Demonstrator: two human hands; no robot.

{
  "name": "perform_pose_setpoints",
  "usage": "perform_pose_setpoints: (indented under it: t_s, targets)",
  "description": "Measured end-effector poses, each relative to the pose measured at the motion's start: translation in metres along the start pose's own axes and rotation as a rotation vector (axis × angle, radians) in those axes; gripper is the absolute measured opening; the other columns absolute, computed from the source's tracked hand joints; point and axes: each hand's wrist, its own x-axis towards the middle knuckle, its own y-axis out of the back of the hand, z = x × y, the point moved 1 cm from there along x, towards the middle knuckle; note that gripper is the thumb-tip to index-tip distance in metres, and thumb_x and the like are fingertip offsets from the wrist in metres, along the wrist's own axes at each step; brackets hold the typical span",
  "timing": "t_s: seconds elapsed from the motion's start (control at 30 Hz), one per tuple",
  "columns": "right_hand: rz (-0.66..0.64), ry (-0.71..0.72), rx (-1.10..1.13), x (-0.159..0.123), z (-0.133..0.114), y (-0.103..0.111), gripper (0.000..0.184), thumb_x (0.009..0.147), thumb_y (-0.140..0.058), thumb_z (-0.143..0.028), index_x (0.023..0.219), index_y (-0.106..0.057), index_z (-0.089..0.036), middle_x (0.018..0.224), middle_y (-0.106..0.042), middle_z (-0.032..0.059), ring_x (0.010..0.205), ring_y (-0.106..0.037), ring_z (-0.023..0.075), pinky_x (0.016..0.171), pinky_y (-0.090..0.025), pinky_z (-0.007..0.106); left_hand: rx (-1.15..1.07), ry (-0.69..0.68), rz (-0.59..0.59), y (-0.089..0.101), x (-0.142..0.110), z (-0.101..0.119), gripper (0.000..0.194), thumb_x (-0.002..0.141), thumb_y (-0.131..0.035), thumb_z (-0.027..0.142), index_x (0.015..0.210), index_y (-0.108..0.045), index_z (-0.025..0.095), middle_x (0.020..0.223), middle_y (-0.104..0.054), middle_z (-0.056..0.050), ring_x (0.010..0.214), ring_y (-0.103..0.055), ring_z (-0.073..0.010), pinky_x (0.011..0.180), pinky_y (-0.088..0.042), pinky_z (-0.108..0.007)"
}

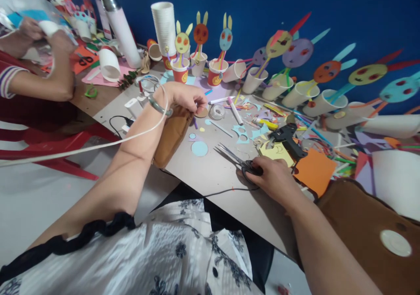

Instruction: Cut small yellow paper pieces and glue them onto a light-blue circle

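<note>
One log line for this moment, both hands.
left hand: beside tape roll, grip unclear | right hand: on scissors handles, blades apart | blue paper circle: on table, near blade tips

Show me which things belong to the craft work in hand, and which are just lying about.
Likely part of the work:
black-handled scissors, in the right hand
light blue paper disc
glue gun
paper rabbit faces

Likely just lying about:
tall flask
brown pouch
</note>
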Motion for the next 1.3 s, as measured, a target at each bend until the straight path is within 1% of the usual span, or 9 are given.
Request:
perform_pose_setpoints:
  t_s: [0.1, 0.2, 0.43, 0.63, 0.87, 0.93, 1.07, 1.2, 1.3]
  targets:
    - [0.004, -0.004, 0.001, 0.0, -0.001, 0.0, 0.028, 0.081, -0.061, -0.044, 0.068, -0.053, -0.021, 0.071, -0.064, 0.003, 0.064, -0.056, 0.0191, 0.071, -0.033, 0.034, 0.016, 0.023, 0.005, -0.001, -0.001, 0.003, 0.022, 0.064, -0.051, 0.009, 0.083, -0.063, 0.014, 0.081, -0.069, 0.0, 0.079, -0.063, -0.0137, 0.075, -0.047, -0.022]
    - [0.007, -0.01, -0.001, 0.0, -0.001, -0.001, 0.03, 0.081, -0.061, -0.046, 0.066, -0.052, -0.021, 0.07, -0.063, 0.0026, 0.065, -0.056, 0.0192, 0.072, -0.033, 0.035, 0.013, 0.049, -0.022, -0.004, 0.001, 0.009, 0.022, 0.063, -0.05, 0.007, 0.081, -0.062, 0.013, 0.08, -0.07, -0.003, 0.076, -0.063, -0.0139, 0.071, -0.047, -0.021]
    - [0.004, 0.004, -0.021, 0.001, -0.001, -0.001, 0.028, 0.081, -0.06, -0.044, 0.067, -0.053, -0.021, 0.071, -0.065, 0.0034, 0.065, -0.057, 0.0196, 0.07, -0.033, 0.034, 0.092, 0.051, -0.016, -0.011, 0.008, 0.023, 0.019, 0.062, -0.052, 0.01, 0.077, -0.062, 0.014, 0.077, -0.068, -0.003, 0.071, -0.057, -0.0139, 0.065, -0.044, -0.022]
    - [0.003, 0.009, -0.027, 0.0, -0.004, 0.003, 0.029, 0.082, -0.059, -0.045, 0.066, -0.052, -0.022, 0.071, -0.065, 0.0041, 0.063, -0.055, 0.0191, 0.069, -0.033, 0.034, 0.254, 0.087, 0.008, -0.02, 0.02, 0.027, 0.019, 0.063, -0.056, 0.014, 0.077, -0.068, 0.016, 0.083, -0.07, -0.006, 0.07, -0.055, -0.0155, 0.07, -0.042, -0.027]
    - [-0.006, 0.002, -0.023, -0.001, -0.006, 0.004, 0.028, 0.082, -0.06, -0.044, 0.066, -0.052, -0.022, 0.073, -0.066, 0.0044, 0.065, -0.055, 0.0194, 0.07, -0.034, 0.034, 0.405, 0.048, 0.027, -0.033, 0.028, 0.038, 0.006, 0.061, -0.065, 0.017, 0.065, -0.069, 0.019, 0.069, -0.07, -0.003, 0.068, -0.055, -0.016, 0.085, -0.042, -0.031]
    - [-0.009, 0.001, -0.026, 0.0, -0.006, 0.004, 0.029, 0.083, -0.06, -0.044, 0.066, -0.051, -0.022, 0.073, -0.066, 0.0045, 0.064, -0.054, 0.0192, 0.069, -0.033, 0.033, 0.414, 0.06, 0.027, -0.034, 0.029, 0.04, 0.005, 0.061, -0.067, 0.017, 0.064, -0.07, 0.019, 0.067, -0.069, -0.003, 0.068, -0.056, -0.0163, 0.086, -0.041, -0.032]
    - [-0.016, 0.001, -0.026, 0.0, -0.006, 0.005, 0.029, 0.083, -0.059, -0.044, 0.066, -0.051, -0.022, 0.073, -0.066, 0.0047, 0.065, -0.054, 0.0194, 0.07, -0.034, 0.034, 0.342, 0.093, 0.008, -0.033, 0.031, 0.04, 0.005, 0.064, -0.067, 0.015, 0.064, -0.071, 0.018, 0.066, -0.069, -0.003, 0.068, -0.057, -0.0167, 0.08, -0.04, -0.03]
    - [-0.028, -0.01, -0.021, -0.001, -0.004, 0.003, 0.027, 0.082, -0.059, -0.043, 0.068, -0.051, -0.022, 0.074, -0.066, 0.0039, 0.067, -0.055, 0.0199, 0.072, -0.034, 0.034, 0.395, 0.097, 0.075, -0.032, 0.029, 0.044, 0.01, 0.07, -0.063, 0.015, 0.072, -0.072, 0.017, 0.074, -0.071, -0.004, 0.069, -0.056, -0.0164, 0.079, -0.038, -0.031]
    - [-0.011, 0.0, -0.031, 0.0, -0.004, 0.002, 0.027, 0.082, -0.059, -0.043, 0.068, -0.051, -0.022, 0.073, -0.065, 0.0033, 0.067, -0.055, 0.0196, 0.072, -0.034, 0.034, 0.425, 0.074, 0.197, -0.028, 0.019, 0.056, 0.018, 0.074, -0.056, 0.012, 0.081, -0.073, 0.015, 0.079, -0.072, -0.007, 0.075, -0.057, -0.018, 0.086, -0.037, -0.034]
